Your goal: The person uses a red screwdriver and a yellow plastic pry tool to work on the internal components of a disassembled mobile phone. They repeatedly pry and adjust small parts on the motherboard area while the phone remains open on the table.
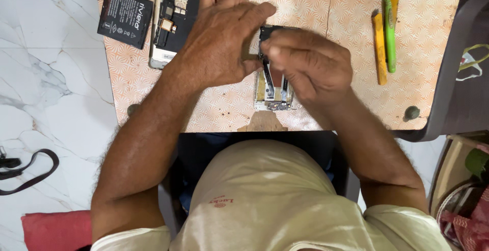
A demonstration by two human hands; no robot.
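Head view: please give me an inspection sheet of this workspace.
Surface: small table with orange patterned top, edge chipped near the person.
Job's things: opened phone under both hands.
Clutter: loose black battery, second opened phone, green and orange pry tools.
Grips: left hand and right hand both pinch a dark part over the phone.
Cables: black strap on floor.
Surroundings: white marble floor.

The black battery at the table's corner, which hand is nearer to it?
Left. The left hand is a short way from the black battery, beside the second opened phone; the right hand lies beyond it.
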